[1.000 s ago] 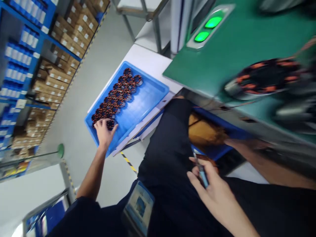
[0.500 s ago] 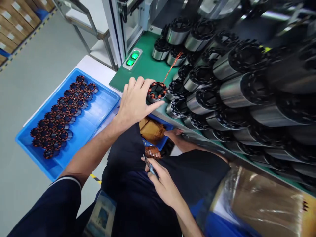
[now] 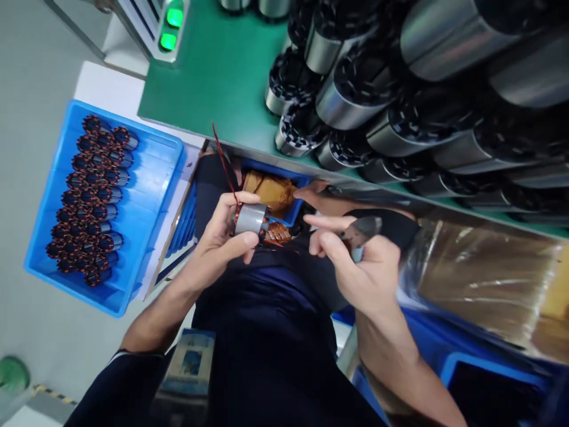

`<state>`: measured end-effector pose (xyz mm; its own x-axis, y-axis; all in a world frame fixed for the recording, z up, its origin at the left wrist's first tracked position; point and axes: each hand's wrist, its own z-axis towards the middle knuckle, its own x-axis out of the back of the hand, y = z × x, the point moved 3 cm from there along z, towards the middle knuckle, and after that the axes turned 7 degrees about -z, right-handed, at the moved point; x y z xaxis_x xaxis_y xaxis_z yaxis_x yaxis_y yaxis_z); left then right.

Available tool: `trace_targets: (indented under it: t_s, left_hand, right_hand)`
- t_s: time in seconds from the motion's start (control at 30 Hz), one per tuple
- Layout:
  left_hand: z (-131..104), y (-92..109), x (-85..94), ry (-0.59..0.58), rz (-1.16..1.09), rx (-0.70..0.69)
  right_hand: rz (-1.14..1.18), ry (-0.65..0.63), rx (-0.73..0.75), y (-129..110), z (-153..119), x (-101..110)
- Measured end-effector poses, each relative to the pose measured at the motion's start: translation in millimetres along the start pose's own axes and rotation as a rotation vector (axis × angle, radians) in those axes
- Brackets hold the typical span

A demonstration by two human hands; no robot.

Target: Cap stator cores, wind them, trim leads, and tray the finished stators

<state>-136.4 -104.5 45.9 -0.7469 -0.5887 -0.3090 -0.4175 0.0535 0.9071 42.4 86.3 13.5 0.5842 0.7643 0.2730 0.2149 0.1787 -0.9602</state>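
My left hand (image 3: 222, 240) is wrapped round a silver wound stator (image 3: 250, 219), held on its side above my lap. Dark red wires (image 3: 225, 163) stick up from its left end. My right hand (image 3: 362, 261), to the right of the stator and apart from it, holds a small cutting tool (image 3: 362, 231) whose outline is partly blurred and covered by the fingers. Several silver and black stators (image 3: 351, 89) stand close together on the green worktop (image 3: 213, 77).
A blue tray (image 3: 153, 172) with rows of wound stators is at the left. Two green lights (image 3: 171, 29) glow at the worktop's corner. Below its edge sits a blue bin (image 3: 300, 181) with a brown packet. A plastic-wrapped box (image 3: 480, 279) lies at the right.
My left hand has brought the stator from the worktop's edge down over my lap and tipped it sideways. My right hand has risen to the right with the tool. The view has shifted.
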Motion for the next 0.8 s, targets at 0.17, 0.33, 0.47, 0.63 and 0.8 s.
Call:
trace_targets:
  t_s: [0.17, 0.33, 0.47, 0.63, 0.8]
  left_hand:
    - [-3.9, -11.9, -27.5, -0.025, 0.48, -0.246]
    - [-0.9, -7.7, -36.9, 0.007, 0.794, -0.41]
    - [-1.7, -12.9, -39.6, 0.044, 0.722, -0.57]
    - [-2.5, -29.3, -44.3, 0.017, 0.319, -0.364]
    - [1.4, -38.3, -44.0, 0.104, 0.007, -0.128]
  right_hand:
    - [-0.125, 0.082, 0.168, -55.5, 20.9, -10.7]
    - [-0.013, 0.138, 0.164, -48.3, 16.3, -19.6]
    - [0.157, 0.161, 0.117, -28.2, 10.1, -16.4]
    - [0.286, 0.034, 0.047, -25.5, 11.9, -19.9]
    - [0.162, -0.031, -0.051, -29.5, 5.8, -14.2]
